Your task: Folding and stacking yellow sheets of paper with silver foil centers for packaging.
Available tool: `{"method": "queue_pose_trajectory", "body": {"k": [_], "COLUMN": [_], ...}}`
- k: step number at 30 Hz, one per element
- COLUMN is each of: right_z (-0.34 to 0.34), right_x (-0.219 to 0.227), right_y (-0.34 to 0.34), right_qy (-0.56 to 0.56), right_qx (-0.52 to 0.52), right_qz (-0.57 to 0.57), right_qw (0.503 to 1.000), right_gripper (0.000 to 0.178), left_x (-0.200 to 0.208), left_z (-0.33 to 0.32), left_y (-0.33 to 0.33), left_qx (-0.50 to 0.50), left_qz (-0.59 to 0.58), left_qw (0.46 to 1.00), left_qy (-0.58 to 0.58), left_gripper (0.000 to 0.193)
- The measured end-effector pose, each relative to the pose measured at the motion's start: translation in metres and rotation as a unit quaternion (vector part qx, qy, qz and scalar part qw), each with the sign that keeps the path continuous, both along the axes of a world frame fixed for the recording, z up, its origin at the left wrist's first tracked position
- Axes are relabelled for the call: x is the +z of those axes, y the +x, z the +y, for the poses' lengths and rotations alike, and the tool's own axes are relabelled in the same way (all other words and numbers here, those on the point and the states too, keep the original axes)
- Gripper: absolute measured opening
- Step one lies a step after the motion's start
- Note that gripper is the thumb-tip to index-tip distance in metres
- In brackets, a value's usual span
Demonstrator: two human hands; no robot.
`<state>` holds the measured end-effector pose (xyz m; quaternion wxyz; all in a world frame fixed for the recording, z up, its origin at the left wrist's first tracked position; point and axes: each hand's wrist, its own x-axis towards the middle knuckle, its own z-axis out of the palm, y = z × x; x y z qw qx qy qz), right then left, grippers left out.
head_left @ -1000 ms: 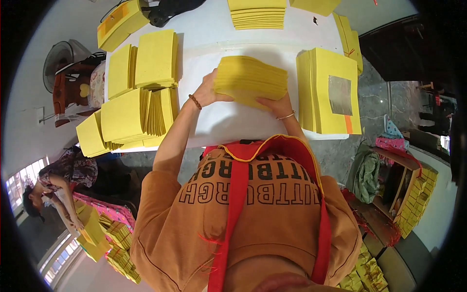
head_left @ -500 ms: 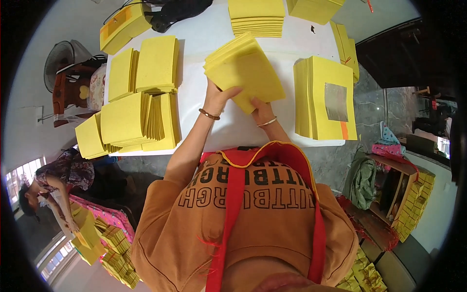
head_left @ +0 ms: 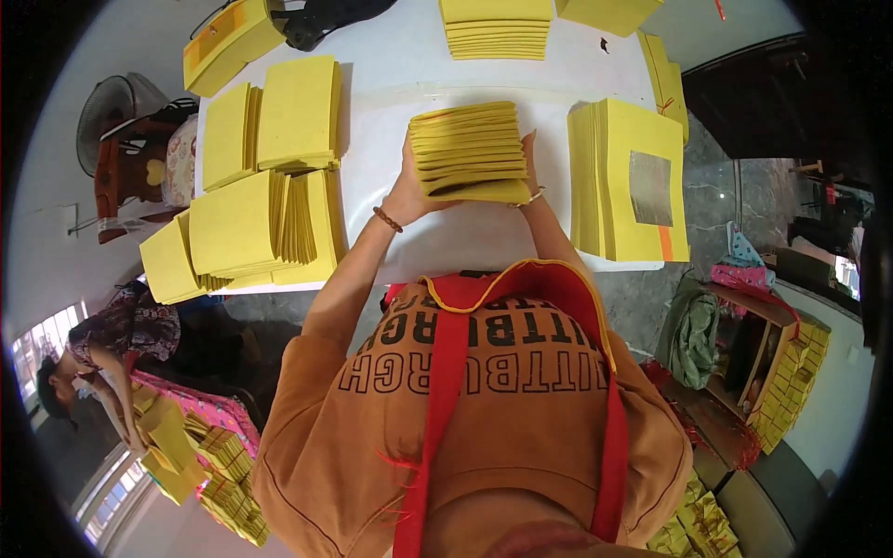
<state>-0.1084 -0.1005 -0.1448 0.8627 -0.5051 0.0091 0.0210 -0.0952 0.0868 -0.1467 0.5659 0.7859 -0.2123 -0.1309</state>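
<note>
Between my two hands stands a thick stack of folded yellow paper, its layered edges facing up toward me. My left hand grips the stack's left side, with fingers partly hidden behind it. On the other side, my right hand presses against the right edge; most of its fingers are out of sight. The stack is over the white table. To the right lies a larger yellow paper pile with a grey patch and an orange strip on top. Several yellow stacks sit at the left.
More yellow stacks stand along the table's far side, near a black object. A fan and a wooden chair are beyond the left edge. At lower left another person handles yellow paper. A wooden cabinet stands at right.
The stack was tilted with its broad face showing; now it is turned upright and squared, layered edges up. My right hand has moved from its lower edge to its right side.
</note>
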Motion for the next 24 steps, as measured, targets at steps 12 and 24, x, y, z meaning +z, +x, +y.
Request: {"method": "queue_pose_trajectory", "body": {"k": [12, 24], "right_z": [0.004, -0.013], "right_x": [0.010, 0.023], "right_y": [-0.012, -0.032], "right_qy": [-0.001, -0.350], "right_qx": [-0.006, 0.015], "right_qz": [0.076, -0.185], "right_qw": [0.997, 0.918], "right_gripper": [0.068, 0.122], "left_x": [-0.032, -0.007], "left_z": [0.002, 0.001], "left_y": [0.011, 0.007], "left_qx": [0.026, 0.004], "left_qz": [0.074, 0.127], "left_qw": [0.997, 0.988], "left_qy": [0.008, -0.085], "left_gripper": [0.100, 0.092]}}
